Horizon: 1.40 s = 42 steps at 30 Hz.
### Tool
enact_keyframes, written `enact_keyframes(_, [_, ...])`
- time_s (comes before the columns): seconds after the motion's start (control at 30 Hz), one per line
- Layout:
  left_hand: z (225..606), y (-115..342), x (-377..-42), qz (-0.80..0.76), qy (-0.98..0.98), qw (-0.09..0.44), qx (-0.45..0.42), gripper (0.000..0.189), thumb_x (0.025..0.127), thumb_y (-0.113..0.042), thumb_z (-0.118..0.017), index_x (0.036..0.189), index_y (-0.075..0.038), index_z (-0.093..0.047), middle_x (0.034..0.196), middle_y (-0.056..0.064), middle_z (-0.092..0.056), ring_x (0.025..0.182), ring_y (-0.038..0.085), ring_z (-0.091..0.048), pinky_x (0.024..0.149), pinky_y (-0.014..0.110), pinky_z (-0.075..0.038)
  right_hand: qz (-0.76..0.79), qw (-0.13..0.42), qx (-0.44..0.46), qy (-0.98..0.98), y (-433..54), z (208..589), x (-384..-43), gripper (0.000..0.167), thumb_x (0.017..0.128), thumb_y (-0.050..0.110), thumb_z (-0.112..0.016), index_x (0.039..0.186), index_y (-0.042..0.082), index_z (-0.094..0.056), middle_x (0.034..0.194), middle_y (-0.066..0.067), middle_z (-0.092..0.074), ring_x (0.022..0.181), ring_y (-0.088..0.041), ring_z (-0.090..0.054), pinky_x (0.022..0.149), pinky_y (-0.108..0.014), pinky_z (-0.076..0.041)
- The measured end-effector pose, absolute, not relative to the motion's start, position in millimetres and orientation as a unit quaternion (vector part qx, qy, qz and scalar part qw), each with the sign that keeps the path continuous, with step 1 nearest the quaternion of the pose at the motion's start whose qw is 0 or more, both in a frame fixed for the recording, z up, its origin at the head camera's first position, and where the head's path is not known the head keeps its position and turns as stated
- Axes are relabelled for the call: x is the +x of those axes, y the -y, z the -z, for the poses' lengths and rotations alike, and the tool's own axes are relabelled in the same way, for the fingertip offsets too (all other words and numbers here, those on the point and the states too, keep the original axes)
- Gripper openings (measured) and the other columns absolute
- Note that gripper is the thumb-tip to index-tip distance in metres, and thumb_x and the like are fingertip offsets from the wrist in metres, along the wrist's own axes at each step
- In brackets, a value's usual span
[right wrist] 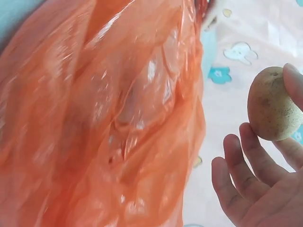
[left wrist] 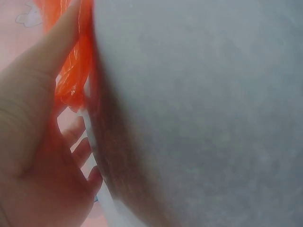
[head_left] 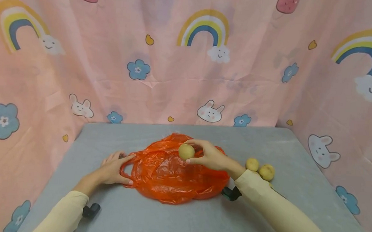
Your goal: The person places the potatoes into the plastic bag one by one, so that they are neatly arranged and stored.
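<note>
My right hand (head_left: 211,156) pinches a potato (head_left: 186,152) between thumb and fingertips, above an orange plastic bag (head_left: 179,179). In the right wrist view the potato (right wrist: 267,106) looks oval and pale brown, and the other fingers spread beside it. The bag lies flat and crumpled on the grey table, its handle end toward the left. At that end, my left hand (head_left: 112,168) has thumb and forefinger spread apart, their tips touching the handle loops. The left wrist view shows the thumb along the orange film (left wrist: 75,71), the other fingers loosely bent.
Several more potatoes (head_left: 267,172) sit together on the table (head_left: 154,220) to the right, partly hidden by my right sleeve (head_left: 273,203). A pink curtain (head_left: 161,104) with rainbows and flowers hangs around the back and sides. Dark wrist mounts (head_left: 91,210) show under both forearms.
</note>
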<state>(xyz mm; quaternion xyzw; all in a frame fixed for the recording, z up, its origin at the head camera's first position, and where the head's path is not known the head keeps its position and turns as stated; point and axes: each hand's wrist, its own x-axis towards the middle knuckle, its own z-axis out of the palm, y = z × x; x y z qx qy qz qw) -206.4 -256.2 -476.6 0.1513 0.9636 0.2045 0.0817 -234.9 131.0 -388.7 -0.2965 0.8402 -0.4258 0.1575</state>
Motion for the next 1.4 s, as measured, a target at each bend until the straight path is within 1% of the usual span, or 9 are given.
enact_keyframes(0.3, [478,255,-209,-0.204,-0.963,0.086,0.151,0.103,0.069,-0.058,-0.087,0.154,-0.018,-0.044,0.148,0.024,-0.038,0.133,0.046,-0.035,0.106,0.07,-0.027,0.44,0.198,-0.299,-0.823,-97,385,-254,0.057,0.092,0.011,-0.074,0.144,0.007,-0.05,0.145,-0.016,-0.055,0.126,-0.036,-0.059,0.101,-0.047,-0.053])
enact_keyframes(0.47, [477,254,-209,-0.209,-0.963,0.089,0.148,0.103,0.069,-0.058,-0.087,0.154,-0.018,-0.044,0.15,0.025,-0.037,0.135,0.047,-0.034,0.107,0.071,-0.027,0.446,0.23,-0.287,-0.816,-77,379,-259,0.059,0.092,0.015,-0.075,0.145,0.009,-0.05,0.143,-0.015,-0.055,0.125,-0.034,-0.061,0.096,-0.041,-0.056])
enact_keyframes(0.67, [477,254,-208,-0.212,-0.962,0.093,0.148,0.103,0.069,-0.058,-0.087,0.154,-0.018,-0.044,0.15,0.026,-0.036,0.137,0.048,-0.032,0.107,0.071,-0.026,0.458,0.264,-0.255,-0.809,-51,382,-259,0.056,0.092,0.016,-0.076,0.142,0.008,-0.052,0.141,-0.015,-0.052,0.126,-0.036,-0.061,0.097,-0.046,-0.056])
enact_keyframes(0.77, [476,255,-207,-0.212,-0.962,0.095,0.144,0.103,0.069,-0.059,-0.087,0.154,-0.018,-0.044,0.152,0.026,-0.035,0.138,0.049,-0.031,0.107,0.072,-0.027,0.459,0.264,-0.246,-0.811,-34,388,-253,0.055,0.091,0.016,-0.076,0.14,0.007,-0.053,0.141,-0.016,-0.053,0.123,-0.035,-0.062,0.095,-0.044,-0.057])
enact_keyframes(0.93, [473,255,-205,-0.212,-0.962,0.089,0.145,0.102,0.069,-0.057,-0.087,0.153,-0.016,-0.045,0.15,0.025,-0.037,0.136,0.048,-0.033,0.106,0.072,-0.027,0.444,0.264,-0.235,-0.823,-8,400,-239,0.054,0.088,0.018,-0.08,0.136,0.008,-0.056,0.134,-0.015,-0.058,0.108,-0.027,-0.064,0.086,-0.037,-0.057])
enact_keyframes(1.0, [472,256,-204,-0.209,-0.962,0.088,0.149,0.102,0.07,-0.058,-0.087,0.153,-0.016,-0.045,0.149,0.025,-0.038,0.136,0.048,-0.034,0.106,0.072,-0.027,0.428,0.263,-0.224,-0.835,1,406,-233,0.053,0.087,0.019,-0.081,0.134,0.01,-0.057,0.131,-0.014,-0.06,0.102,-0.024,-0.064,0.084,-0.036,-0.056])
enact_keyframes(1.13, [472,258,-202,-0.204,-0.963,0.089,0.151,0.102,0.07,-0.059,-0.086,0.153,-0.016,-0.045,0.149,0.025,-0.038,0.136,0.048,-0.035,0.105,0.073,-0.028,0.376,0.251,-0.204,-0.868,17,415,-226,0.055,0.085,0.024,-0.083,0.132,0.012,-0.058,0.128,-0.011,-0.061,0.098,-0.019,-0.062,0.083,-0.033,-0.055])
enact_keyframes(1.27, [473,256,-203,-0.204,-0.963,0.088,0.15,0.102,0.069,-0.06,-0.086,0.153,-0.017,-0.045,0.149,0.025,-0.039,0.135,0.048,-0.036,0.104,0.072,-0.029,0.331,0.234,-0.198,-0.893,27,421,-224,0.053,0.084,0.027,-0.084,0.129,0.013,-0.058,0.129,-0.008,-0.062,0.099,-0.018,-0.061,0.082,-0.031,-0.053])
enact_keyframes(1.4, [475,255,-204,-0.207,-0.963,0.088,0.149,0.102,0.07,-0.059,-0.086,0.153,-0.017,-0.045,0.147,0.024,-0.039,0.133,0.047,-0.036,0.103,0.07,-0.03,0.291,0.214,-0.191,-0.913,35,426,-222,0.054,0.083,0.031,-0.084,0.128,0.017,-0.058,0.128,-0.004,-0.064,0.098,-0.017,-0.062,0.084,-0.034,-0.052])
